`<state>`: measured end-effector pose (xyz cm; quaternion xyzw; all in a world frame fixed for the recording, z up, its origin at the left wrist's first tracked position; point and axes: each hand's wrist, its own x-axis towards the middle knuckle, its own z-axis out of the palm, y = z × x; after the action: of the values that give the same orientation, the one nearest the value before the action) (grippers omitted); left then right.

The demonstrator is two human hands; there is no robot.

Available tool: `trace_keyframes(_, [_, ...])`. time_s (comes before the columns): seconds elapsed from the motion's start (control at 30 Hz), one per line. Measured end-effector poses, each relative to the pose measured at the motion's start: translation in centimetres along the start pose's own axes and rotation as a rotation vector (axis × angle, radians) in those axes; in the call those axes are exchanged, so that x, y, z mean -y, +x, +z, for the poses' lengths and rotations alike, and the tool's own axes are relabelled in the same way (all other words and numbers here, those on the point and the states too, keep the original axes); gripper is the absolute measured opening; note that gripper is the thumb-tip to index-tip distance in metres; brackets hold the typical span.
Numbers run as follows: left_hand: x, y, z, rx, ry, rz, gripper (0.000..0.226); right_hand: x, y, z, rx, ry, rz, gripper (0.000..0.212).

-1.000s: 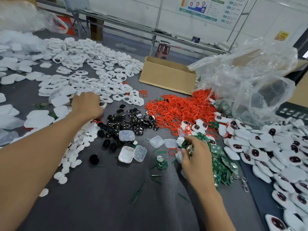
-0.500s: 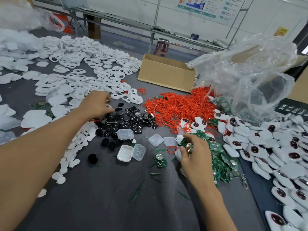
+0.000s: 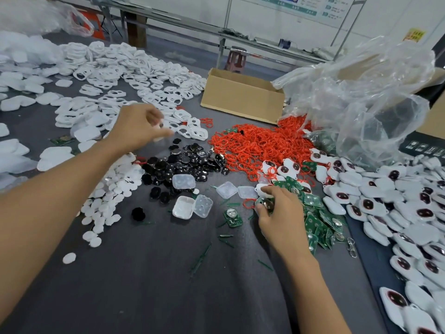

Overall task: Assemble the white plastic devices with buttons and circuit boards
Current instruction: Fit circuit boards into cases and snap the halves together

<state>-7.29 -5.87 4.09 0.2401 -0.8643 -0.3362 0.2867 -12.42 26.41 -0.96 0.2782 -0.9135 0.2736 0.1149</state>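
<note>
Your right hand [image 3: 281, 213] pinches a green circuit board [image 3: 263, 204] at the fingertips, palm down, forearm in from 5 o'clock. The board pile [image 3: 315, 220] is at its 3 o'clock. Your left hand [image 3: 134, 127] hovers at 10 o'clock by the white shells [image 3: 134, 68], fingers curled but blurred, so can't tell the grip. The black buttons [image 3: 190, 160] are at its 5 o'clock.

Blurred left hand [image 3: 138, 127] above white frames [image 3: 190, 130], grip unclear; right hand [image 3: 283, 213] pinches green circuit board [image 3: 265, 204] beside board pile [image 3: 315, 227]. On grey table [image 3: 168, 285]: black buttons [image 3: 190, 160], red rings [image 3: 260, 143], clear cases [image 3: 183, 182], white devices [image 3: 375, 203], cardboard box [image 3: 240, 100], plastic bag [image 3: 361, 104].
</note>
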Motion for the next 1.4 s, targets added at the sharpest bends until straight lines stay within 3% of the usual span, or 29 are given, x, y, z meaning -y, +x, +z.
trace_keyframes(0.07, [-3.2,-2.5,-0.4,-0.107,-0.608,-0.161,0.037,0.5,-0.1,0.0,-0.064,0.051,-0.057,0.032])
trace_keyframes(0.13, [-6.0,-6.5,0.8,-0.06,-1.134,-0.248,0.031,1.4,-0.3,-0.3,-0.091,0.22,-0.109,0.033])
trace_keyframes(0.23, [-8.8,-12.9,4.4,0.149,-1.324,-0.29,0.017,3.5,-0.8,-0.6,0.058,0.645,-0.091,0.038])
trace_keyframes(0.33, [-9.6,-16.0,7.0,0.24,-1.432,-0.42,0.023,4.5,-1.1,-0.8,0.105,0.83,-0.075,0.03])
trace_keyframes(0.4, [-9.3,-16.6,7.8,0.236,-1.452,-0.5,0.033,4.5,-1.0,-0.8,0.08,0.863,-0.045,0.026])
trace_keyframes(0.57, [-8.8,-16.7,8.4,0.257,-1.411,-0.539,0.03,4.3,-1.0,-0.1,-0.003,0.784,-0.03,0.028])
trace_keyframes(0.67, [-8.7,-16.5,8.4,0.356,-1.267,-0.435,0.015,4.1,-0.9,0.0,-0.116,0.73,-0.045,0.037])
trace_keyframes(0.73, [-8.5,-16.2,8.6,0.374,-1.198,-0.392,0.022,4.1,-0.9,0.0,-0.151,0.703,-0.064,0.042])
trace_keyframes(0.9, [-7.6,-15.4,8.3,0.241,-1.141,-0.437,0.021,3.5,-0.7,0.2,-0.157,0.677,-0.026,0.03])
trace_keyframes(1.0, [-6.8,-15.0,8.2,0.117,-1.02,-0.387,0.022,2.4,-0.3,0.0,-0.082,0.604,0.016,0.031])
trace_keyframes(1.17, [-6.2,-14.8,8.6,0.033,-0.955,-0.332,0.025,2.0,-0.4,-0.3,0.216,0.297,-0.116,0.017])
trace_keyframes(1.4, [-6.4,-15.0,8.9,0.112,-0.9,-0.289,0.014,2.4,-0.6,-0.1,0.191,0.293,-0.137,0.019])
